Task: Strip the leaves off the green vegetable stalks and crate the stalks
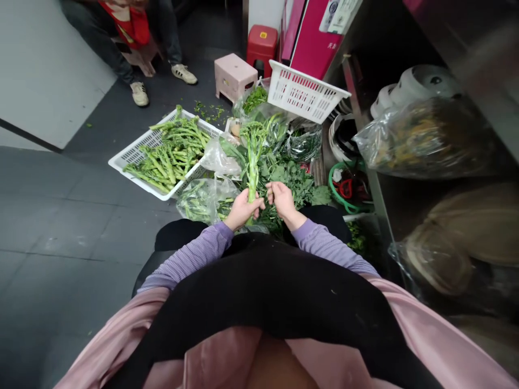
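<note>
My left hand (245,207) is closed round the thick lower stem of a broccolini stalk (253,156), which stands upright with its green head pointing away from me. Just to the right, apart from the stem, is my right hand (283,201). Its fingers are curled in, and whatever they may hold is hidden. Beneath both hands lies a heap of loose green leaves (294,178). A clear plastic bag (203,200) with more green stalks rests left of my left hand. Beyond it, a white slotted basket (140,186) holds many similar stalks.
A second white basket (306,94) stands tilted at the back, near a pink stool (235,75) and a red stool (261,46). On the right are a green basket (344,202) and a metal shelf (381,216) with bagged goods. Another person's legs (166,38) show at the upper left.
</note>
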A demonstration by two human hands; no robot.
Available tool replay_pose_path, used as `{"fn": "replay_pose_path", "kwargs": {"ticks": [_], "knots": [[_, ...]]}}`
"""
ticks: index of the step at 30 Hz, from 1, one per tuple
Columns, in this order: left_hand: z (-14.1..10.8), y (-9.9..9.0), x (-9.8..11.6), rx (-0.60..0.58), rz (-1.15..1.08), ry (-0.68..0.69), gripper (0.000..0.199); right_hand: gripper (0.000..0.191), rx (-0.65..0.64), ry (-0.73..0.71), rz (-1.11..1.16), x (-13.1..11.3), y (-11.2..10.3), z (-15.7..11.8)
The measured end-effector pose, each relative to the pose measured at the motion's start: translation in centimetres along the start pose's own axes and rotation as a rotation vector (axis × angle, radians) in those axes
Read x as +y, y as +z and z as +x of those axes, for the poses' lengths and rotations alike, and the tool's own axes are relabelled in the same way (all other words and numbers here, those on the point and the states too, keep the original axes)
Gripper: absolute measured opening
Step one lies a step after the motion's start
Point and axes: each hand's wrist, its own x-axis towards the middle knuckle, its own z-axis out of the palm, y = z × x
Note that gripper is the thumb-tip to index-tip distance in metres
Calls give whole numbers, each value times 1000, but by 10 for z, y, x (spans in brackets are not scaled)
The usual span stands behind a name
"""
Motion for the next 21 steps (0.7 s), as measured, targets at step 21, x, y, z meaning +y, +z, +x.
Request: {"fn": "replay_pose_path", "kwargs": {"ticks": [21], "knots": [[8,4,0,167,-181,-245,24,24,150,-367,-694,14,14,-21]]}}
